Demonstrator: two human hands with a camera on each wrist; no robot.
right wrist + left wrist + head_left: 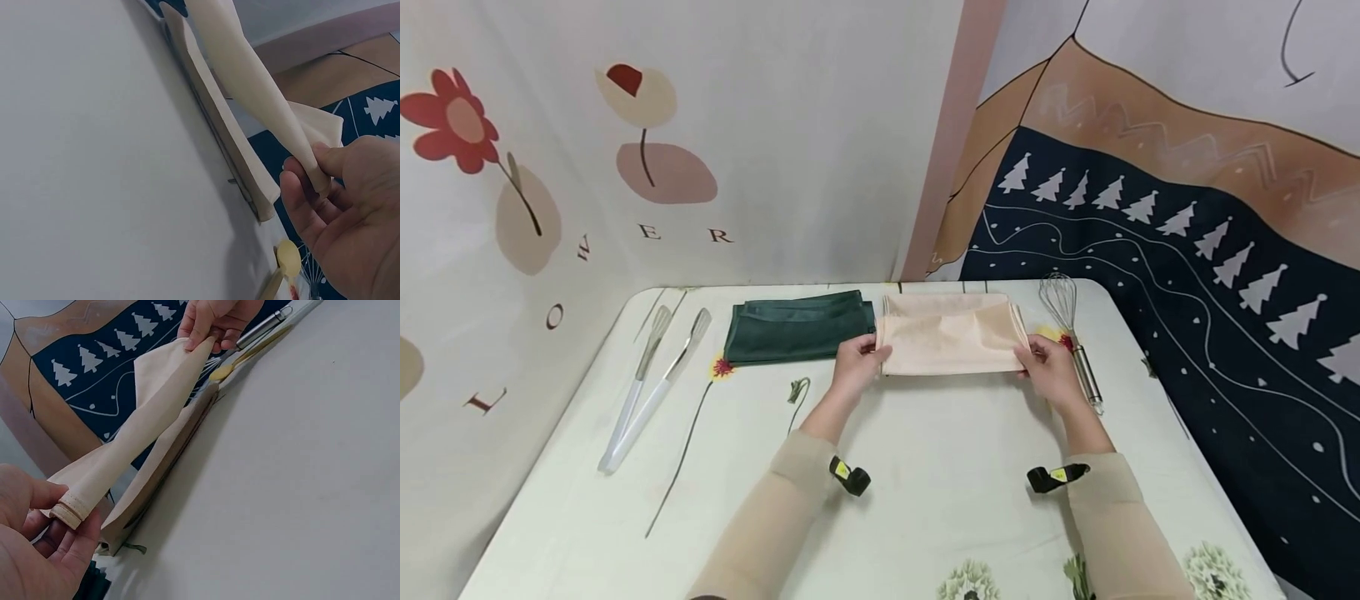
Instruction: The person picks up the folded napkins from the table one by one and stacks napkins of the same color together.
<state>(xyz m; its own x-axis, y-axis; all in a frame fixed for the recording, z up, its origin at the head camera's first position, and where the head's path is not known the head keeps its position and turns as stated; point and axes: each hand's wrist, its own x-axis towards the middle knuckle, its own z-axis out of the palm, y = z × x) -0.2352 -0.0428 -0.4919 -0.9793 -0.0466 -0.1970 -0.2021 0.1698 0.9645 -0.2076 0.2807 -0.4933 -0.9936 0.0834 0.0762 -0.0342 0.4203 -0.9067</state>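
Observation:
A folded pale peach cloth [951,346] is held up between both hands at the back of the table. My left hand [859,364] pinches its left edge between thumb and fingers; stacked layers show at that end in the left wrist view. At the opposite edge, my right hand [1051,367] pinches the cloth the same way. Under the raised cloth lies another folded beige cloth [164,469], apart from it in both wrist views. To the left, a folded dark green cloth [801,329] lies flat close to the left hand.
Metal tongs with pale handles [647,400] lie at the left. A wire whisk [1086,375] rests beside the right hand. Near it is a yellow spoon-shaped item [289,258]. Printed curtains [820,167] hang behind the table, whose cover [940,475] has flower prints.

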